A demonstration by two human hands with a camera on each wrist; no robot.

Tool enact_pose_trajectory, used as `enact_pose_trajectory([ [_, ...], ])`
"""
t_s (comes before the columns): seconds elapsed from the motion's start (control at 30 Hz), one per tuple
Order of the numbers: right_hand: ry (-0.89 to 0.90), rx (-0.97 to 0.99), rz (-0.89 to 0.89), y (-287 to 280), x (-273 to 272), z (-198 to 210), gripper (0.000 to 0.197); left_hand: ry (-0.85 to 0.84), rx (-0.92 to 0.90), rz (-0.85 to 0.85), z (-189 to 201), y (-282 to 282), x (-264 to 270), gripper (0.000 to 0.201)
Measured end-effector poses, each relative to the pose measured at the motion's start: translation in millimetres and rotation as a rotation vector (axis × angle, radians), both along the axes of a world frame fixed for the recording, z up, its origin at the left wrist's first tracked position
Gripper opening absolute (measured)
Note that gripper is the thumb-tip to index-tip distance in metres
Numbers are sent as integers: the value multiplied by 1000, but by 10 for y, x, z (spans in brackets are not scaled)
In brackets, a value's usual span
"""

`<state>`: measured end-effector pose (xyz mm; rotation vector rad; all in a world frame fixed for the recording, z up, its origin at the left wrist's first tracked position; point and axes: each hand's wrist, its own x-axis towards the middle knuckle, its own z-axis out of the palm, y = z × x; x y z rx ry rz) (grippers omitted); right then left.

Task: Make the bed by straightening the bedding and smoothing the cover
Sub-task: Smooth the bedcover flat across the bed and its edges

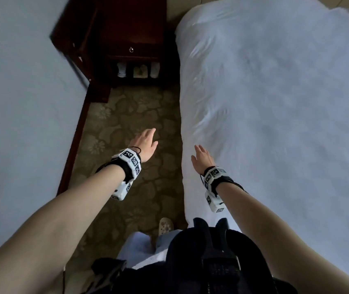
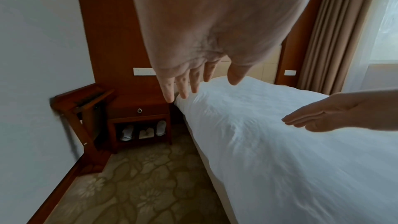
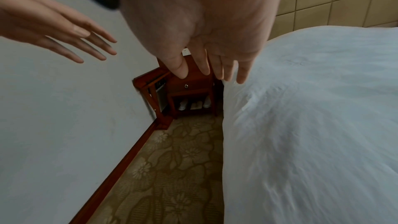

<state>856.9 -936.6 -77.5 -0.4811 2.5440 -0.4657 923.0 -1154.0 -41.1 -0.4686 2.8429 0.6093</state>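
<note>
A white cover (image 1: pixel 275 98) lies over the bed on the right, lightly wrinkled along its near left edge (image 2: pixel 269 142) (image 3: pixel 312 125). My right hand (image 1: pixel 202 157) is held flat with straight fingers just above that left edge, holding nothing; the left wrist view catches it side-on (image 2: pixel 312 118). My left hand (image 1: pixel 146 141) hovers over the carpeted aisle beside the bed, fingers straight and spread, empty (image 3: pixel 71 40). Neither hand plainly touches the cover.
A dark wooden nightstand (image 1: pixel 133 39) with a drawer and slippers on its lower shelf stands at the head of the aisle. A white wall (image 1: pixel 20 92) with a wooden skirting bounds the left. Patterned carpet (image 1: pixel 126 124) fills the narrow aisle. Curtains (image 2: pixel 336 23) hang beyond the bed.
</note>
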Motion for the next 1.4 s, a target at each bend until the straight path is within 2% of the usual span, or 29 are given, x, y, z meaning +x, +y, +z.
enact_pose_trajectory([
  [0.23,-44,87,-62,-203,-761,-139,50,-151,-51,-110,-420,-593,-852,56],
  [0.37,-34,141,-202,-260,-1285,-283,52,-144,-57,-213,-520,-862,-1637,56],
  [0.53,-50,157,-381,-194,-1692,-347,54,-110,-101,-416,-540,-878,-2708,57],
  [0.67,-48,183,-423,128,-2023,-431,55,-102,-138,-575,-582,-534,-3507,60],
  [0.8,-3,251,-505,719,-2567,-565,57,-62,-126,-691,-806,50,-4288,63],
  [0.97,-11,225,-649,1359,-3411,-1013,57,-61,-19,-646,-1324,916,-5100,62],
  [1.13,37,240,-782,1638,-4072,-1600,56,-65,-20,-770,-2020,1460,-5409,60],
  [1.23,13,218,-663,1401,-4264,-1923,57,-80,-84,-738,-2442,1318,-5417,61],
  [1.4,46,116,-385,300,-3993,-2320,61,-131,-278,-706,-2909,384,-5433,71],
])
